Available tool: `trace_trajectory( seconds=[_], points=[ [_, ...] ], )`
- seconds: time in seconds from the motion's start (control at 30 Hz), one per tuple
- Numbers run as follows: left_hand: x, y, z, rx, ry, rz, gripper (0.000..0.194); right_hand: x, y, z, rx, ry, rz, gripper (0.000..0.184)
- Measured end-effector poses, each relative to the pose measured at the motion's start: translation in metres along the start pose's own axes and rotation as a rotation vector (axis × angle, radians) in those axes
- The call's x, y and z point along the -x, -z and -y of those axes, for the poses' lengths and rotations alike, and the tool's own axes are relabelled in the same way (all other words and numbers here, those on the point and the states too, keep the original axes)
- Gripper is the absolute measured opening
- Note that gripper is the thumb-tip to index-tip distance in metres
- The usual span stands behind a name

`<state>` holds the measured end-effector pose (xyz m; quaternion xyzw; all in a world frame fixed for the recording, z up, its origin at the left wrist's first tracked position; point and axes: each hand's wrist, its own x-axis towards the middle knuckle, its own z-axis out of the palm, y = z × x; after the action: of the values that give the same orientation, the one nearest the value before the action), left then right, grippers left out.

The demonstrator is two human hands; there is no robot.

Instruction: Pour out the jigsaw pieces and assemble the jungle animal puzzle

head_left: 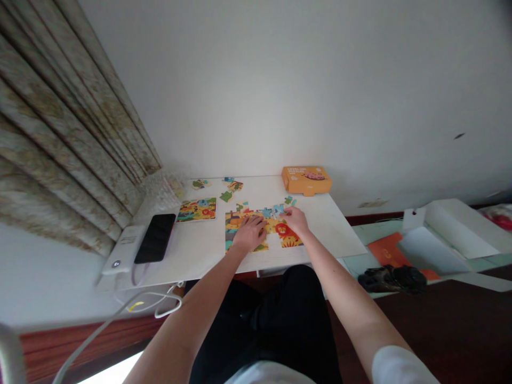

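A colourful animal jigsaw puzzle (232, 230), partly joined, lies near the front of the white table. Flat across its left half is my left hand (250, 233), fingers spread and holding nothing. My right hand (296, 220) pinches a puzzle piece at the upper right of the puzzle, just above the red lion section (282, 229). The fingers cover most of that piece. Loose pieces with green and blue (290, 201) lie just beyond the right hand. To the left is a small picture card (197, 210) with a similar animal scene.
An orange puzzle box (307, 180) stands at the back right. More loose pieces (226, 196) lie along the back. On the left are a black phone (155, 238), a white power bank (125, 249) with cables, and clear bubble wrap (162, 189). An open white box (436, 250) sits right of the table.
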<state>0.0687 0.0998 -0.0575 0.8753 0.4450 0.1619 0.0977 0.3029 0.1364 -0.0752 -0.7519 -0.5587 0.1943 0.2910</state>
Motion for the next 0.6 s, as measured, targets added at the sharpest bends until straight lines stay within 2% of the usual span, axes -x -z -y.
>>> trace_trajectory(
  seconds=[0.43,0.6],
  points=[
    [0.000,0.003,-0.001,0.021,0.000,0.001,0.035,0.003,0.017,0.013,0.209,0.061,0.137,0.024],
    [-0.001,0.003,-0.002,0.019,0.003,0.004,0.036,0.007,0.022,0.021,0.307,0.036,0.159,0.028]
  ],
)
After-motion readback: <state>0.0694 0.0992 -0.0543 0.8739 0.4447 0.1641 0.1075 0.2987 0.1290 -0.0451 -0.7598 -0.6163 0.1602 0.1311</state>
